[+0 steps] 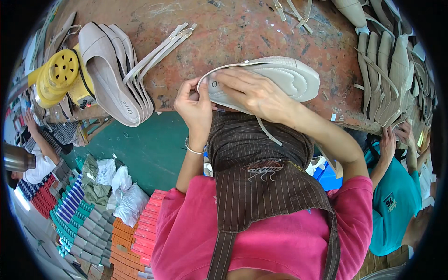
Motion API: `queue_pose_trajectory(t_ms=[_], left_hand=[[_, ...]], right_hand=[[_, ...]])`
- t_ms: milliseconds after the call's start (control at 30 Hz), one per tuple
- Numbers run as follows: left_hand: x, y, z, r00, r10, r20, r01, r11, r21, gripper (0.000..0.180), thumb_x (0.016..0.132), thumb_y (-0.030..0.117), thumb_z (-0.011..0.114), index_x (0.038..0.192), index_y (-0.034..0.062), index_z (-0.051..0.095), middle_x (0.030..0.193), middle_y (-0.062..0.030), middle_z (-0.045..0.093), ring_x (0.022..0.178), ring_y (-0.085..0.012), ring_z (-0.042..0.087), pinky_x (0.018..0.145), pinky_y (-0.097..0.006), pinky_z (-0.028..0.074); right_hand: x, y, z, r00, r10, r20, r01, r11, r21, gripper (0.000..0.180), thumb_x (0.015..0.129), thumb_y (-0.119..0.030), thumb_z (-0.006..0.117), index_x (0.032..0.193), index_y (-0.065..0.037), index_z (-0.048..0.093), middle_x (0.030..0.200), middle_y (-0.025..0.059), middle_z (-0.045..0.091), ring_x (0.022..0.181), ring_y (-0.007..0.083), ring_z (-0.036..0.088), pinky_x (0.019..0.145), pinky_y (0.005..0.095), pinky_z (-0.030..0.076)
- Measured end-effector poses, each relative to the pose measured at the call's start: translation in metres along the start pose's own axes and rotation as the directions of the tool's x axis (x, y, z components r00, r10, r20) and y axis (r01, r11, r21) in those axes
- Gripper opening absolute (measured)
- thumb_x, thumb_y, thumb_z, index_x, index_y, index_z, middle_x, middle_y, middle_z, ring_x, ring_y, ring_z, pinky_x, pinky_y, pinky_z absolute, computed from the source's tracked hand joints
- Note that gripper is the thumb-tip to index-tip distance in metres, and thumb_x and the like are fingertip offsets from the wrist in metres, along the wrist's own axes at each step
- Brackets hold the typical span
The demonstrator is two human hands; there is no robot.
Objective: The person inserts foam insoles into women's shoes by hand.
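Observation:
A pale beige sandal (298,81) with a square toe and a quilted insole lies sideways at the table's front edge, its toe to the right. My left hand (195,105) pinches the rim at its heel end, fingers closed. My right hand (261,95) reaches across the middle of the sandal, its fingers together and pressed on the insole near the heel; the thumb is hidden. A thin strap (269,131) hangs from the sandal over my striped apron (261,186).
Several beige shoes (105,74) stand nested at the left, beside a yellow cylindrical tool (63,70). More beige shoes (382,70) are stacked at the right, where a person in a teal shirt (396,196) works. Loose straps (298,14) lie at the far edge; stacked boxes (126,242) stand lower left.

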State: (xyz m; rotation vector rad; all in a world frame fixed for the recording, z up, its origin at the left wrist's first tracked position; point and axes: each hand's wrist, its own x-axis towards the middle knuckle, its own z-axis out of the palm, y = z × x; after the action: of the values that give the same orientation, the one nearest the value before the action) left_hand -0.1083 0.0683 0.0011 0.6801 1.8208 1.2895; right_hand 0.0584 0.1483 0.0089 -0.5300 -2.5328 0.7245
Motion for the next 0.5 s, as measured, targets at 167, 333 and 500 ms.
queue_pose_trajectory(t_ms=[167,333,500], left_hand=[[0.005,-0.009,-0.001,0.987,0.157,-0.021,-0.150,0.970,0.190,0.008,0.091,0.003,0.064,0.090,-0.0056,0.063,0.068,-0.0057,0.063,0.049,-0.0073,0.057,0.038,-0.025,0.046],[0.004,0.014,0.001,0.996,0.093,0.011,-0.093,0.972,0.215,0.011,0.093,0.004,0.062,0.088,-0.0055,0.063,0.068,-0.0067,0.064,0.047,-0.0093,0.059,0.038,-0.025,0.044],[-0.009,0.017,0.003,0.995,0.059,0.087,-0.084,0.941,0.329,0.011,0.092,0.006,0.063,0.085,-0.0029,0.062,0.065,-0.0084,0.065,0.046,-0.0122,0.060,0.041,-0.029,0.044]], right_hand=[[-0.001,-0.008,0.007,0.994,-0.024,0.110,0.026,1.000,-0.013,0.043,0.076,-0.016,0.066,0.119,-0.009,0.069,0.138,0.0128,0.056,0.129,0.0255,0.053,0.111,0.0411,0.040],[-0.024,-0.026,-0.018,0.963,0.266,0.049,-0.230,0.901,-0.367,0.034,0.079,-0.015,0.059,0.109,-0.009,0.073,0.126,0.0142,0.064,0.121,0.0249,0.059,0.117,0.0413,0.031],[-0.023,-0.015,-0.028,0.945,0.276,-0.175,-0.325,0.844,-0.426,0.027,0.071,-0.011,0.065,0.096,-0.010,0.076,0.111,0.0125,0.069,0.113,0.0240,0.062,0.115,0.0411,0.032]])
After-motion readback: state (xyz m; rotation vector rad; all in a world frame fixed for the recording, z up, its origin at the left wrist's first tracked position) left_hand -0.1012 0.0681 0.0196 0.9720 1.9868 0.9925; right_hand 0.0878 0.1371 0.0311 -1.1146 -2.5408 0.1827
